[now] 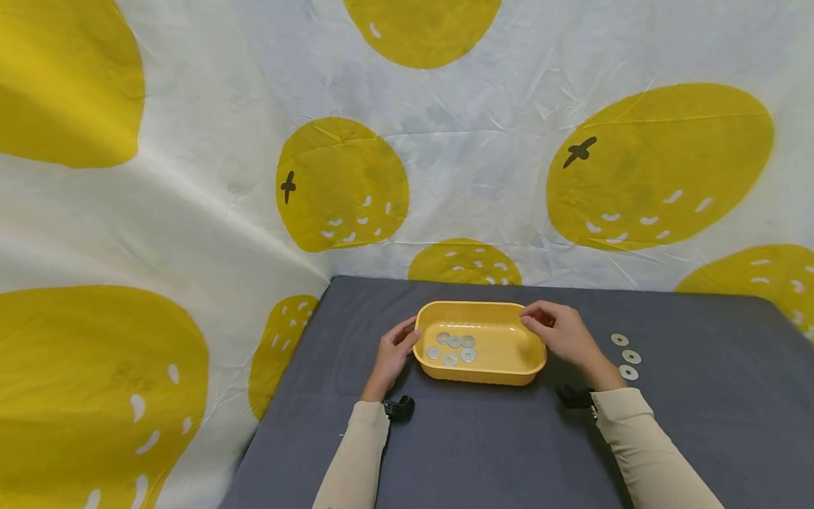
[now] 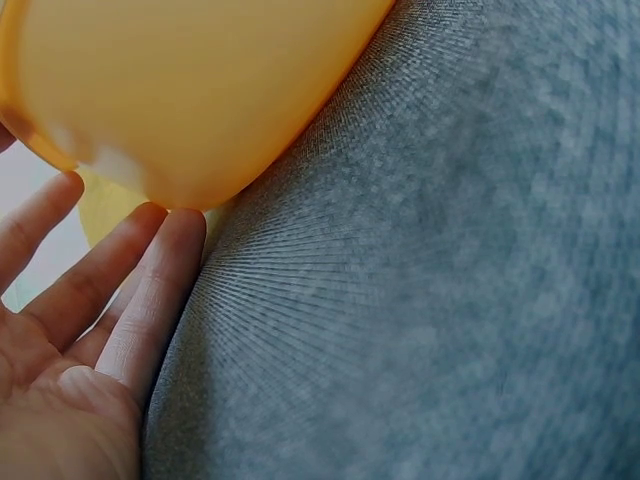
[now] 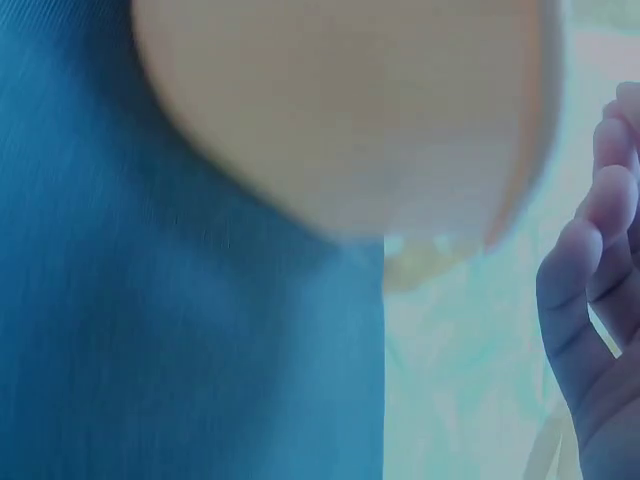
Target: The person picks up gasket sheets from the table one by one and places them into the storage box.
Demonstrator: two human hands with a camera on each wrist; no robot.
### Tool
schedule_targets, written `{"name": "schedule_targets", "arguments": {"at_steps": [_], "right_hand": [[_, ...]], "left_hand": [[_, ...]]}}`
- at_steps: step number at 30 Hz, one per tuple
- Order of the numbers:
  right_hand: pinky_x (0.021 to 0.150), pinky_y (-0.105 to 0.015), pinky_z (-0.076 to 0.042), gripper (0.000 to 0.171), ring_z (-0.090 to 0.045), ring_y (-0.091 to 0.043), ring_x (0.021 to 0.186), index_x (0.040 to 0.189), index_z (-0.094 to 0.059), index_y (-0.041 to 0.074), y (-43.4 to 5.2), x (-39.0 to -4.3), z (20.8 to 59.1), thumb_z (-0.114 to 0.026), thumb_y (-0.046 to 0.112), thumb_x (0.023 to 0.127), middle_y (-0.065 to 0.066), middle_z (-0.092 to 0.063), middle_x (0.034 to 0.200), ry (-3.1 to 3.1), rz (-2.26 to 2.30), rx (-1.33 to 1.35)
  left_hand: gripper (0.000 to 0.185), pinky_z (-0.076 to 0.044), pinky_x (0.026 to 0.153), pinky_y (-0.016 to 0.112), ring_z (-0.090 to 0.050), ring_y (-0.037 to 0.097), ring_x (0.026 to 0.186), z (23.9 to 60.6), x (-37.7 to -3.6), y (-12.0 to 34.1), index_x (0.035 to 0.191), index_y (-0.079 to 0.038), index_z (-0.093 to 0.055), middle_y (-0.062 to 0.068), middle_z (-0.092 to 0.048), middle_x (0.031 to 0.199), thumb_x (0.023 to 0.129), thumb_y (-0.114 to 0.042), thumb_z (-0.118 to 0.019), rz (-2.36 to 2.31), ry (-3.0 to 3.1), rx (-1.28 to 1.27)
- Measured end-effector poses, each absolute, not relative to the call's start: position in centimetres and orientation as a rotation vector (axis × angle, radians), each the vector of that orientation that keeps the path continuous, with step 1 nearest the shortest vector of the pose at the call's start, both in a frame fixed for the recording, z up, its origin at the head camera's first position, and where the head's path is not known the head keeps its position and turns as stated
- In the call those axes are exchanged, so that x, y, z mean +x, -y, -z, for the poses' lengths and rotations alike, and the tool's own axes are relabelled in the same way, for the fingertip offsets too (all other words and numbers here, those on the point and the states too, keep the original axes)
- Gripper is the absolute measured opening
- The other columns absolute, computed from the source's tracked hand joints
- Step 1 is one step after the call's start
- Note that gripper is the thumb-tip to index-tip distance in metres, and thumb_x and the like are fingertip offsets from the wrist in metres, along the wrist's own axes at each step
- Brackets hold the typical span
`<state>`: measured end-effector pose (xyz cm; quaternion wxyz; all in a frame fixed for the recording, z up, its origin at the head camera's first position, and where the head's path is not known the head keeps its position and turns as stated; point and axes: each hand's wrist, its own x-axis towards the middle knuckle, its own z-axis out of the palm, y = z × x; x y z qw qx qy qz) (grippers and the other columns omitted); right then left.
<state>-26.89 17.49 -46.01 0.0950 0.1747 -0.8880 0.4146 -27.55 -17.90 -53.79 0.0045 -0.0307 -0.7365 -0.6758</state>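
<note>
A yellow oblong tray (image 1: 480,378) with rounded corners rests on the dark grey cloth. Several flat metal washers (image 1: 468,355) with centre holes lie inside its left half. My left hand (image 1: 391,357) holds the tray's left end, thumb at the rim and fingers against the outer wall; in the left wrist view those fingertips (image 2: 185,235) touch the wall from below the rim. Above the tray's right end is my right hand (image 1: 566,336), its fingers bent toward the thumb. Whether anything is between them is hidden. The right wrist view shows bent fingers (image 3: 575,270) beside the tray.
Three more washers (image 1: 631,356) lie in a short row on the cloth, right of my right hand. The table (image 1: 483,445) has a grey cover. Behind it and along the left hangs a white curtain (image 1: 470,177) with large yellow fruit shapes.
</note>
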Motion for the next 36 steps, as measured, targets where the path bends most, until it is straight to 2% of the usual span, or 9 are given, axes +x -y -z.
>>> {"name": "schedule_targets", "arguments": {"at_steps": [8,16,19,21,25,28,36], "right_hand": [[0.057,-0.026,-0.044,0.023,-0.053,-0.01,0.068,0.112,-0.072,0.007,-22.5,-25.4,46.2,-0.066,0.026,0.102,-0.014,-0.069,0.092,2.637,-1.191,0.312],[0.055,-0.028,-0.043,0.028,-0.053,-0.015,0.066,0.117,-0.07,0.007,-27.2,-24.3,46.9,-0.063,0.03,0.103,-0.001,-0.064,0.082,2.679,-1.153,0.19],[0.055,-0.028,-0.045,0.031,-0.057,-0.017,0.067,0.119,-0.069,0.005,-28.6,-24.1,47.3,-0.062,0.031,0.104,-0.004,-0.065,0.082,2.696,-1.139,0.168],[0.055,-0.027,-0.046,0.032,-0.058,-0.012,0.067,0.119,-0.069,0.005,-29.4,-24.0,47.6,-0.062,0.032,0.104,-0.008,-0.068,0.085,2.713,-1.107,0.147],[0.055,-0.026,-0.047,0.031,-0.056,-0.001,0.067,0.118,-0.069,0.003,-30.9,-24.0,48.1,-0.062,0.03,0.104,-0.014,-0.072,0.093,2.763,-1.018,0.13],[0.054,-0.025,-0.044,0.03,-0.052,0.003,0.066,0.116,-0.07,0.001,-31.8,-24.1,48.5,-0.062,0.027,0.103,-0.014,-0.072,0.092,2.795,-0.956,0.142],[0.059,-0.028,-0.042,0.023,-0.053,-0.004,0.069,0.11,-0.07,0.0,-33.6,-24.4,49.3,-0.067,0.02,0.099,-0.007,-0.07,0.085,2.931,-0.834,0.165]], "left_hand": [[0.043,-0.06,0.087,0.029,-0.068,0.026,0.116,53.7,-27.5,18.0,0.144,-0.022,-0.061,0.013,-0.067,0.135,0.102,-0.031,-0.065,2.105,2.317,-0.089],[0.044,-0.059,0.086,0.027,-0.067,0.028,0.117,54.0,-27.6,18.0,0.144,-0.021,-0.061,0.015,-0.067,0.134,0.102,-0.031,-0.065,2.105,2.307,-0.097],[0.043,-0.059,0.086,0.027,-0.067,0.03,0.118,54.0,-27.5,18.0,0.144,-0.021,-0.061,0.015,-0.066,0.135,0.102,-0.029,-0.065,2.104,2.307,-0.103],[0.044,-0.059,0.087,0.027,-0.066,0.031,0.12,54.0,-27.5,18.0,0.145,-0.021,-0.06,0.015,-0.066,0.136,0.102,-0.03,-0.065,2.106,2.313,-0.11],[0.045,-0.059,0.088,0.028,-0.065,0.033,0.122,53.9,-27.5,18.0,0.145,-0.021,-0.06,0.016,-0.065,0.138,0.102,-0.03,-0.065,2.115,2.328,-0.1],[0.044,-0.059,0.088,0.028,-0.065,0.033,0.122,53.9,-27.5,18.0,0.145,-0.02,-0.06,0.016,-0.065,0.137,0.102,-0.03,-0.065,2.112,2.329,-0.09],[0.041,-0.059,0.089,0.03,-0.067,0.025,0.117,53.8,-27.7,18.0,0.142,-0.025,-0.062,0.011,-0.068,0.133,0.101,-0.029,-0.066,2.09,2.336,-0.078]]}}
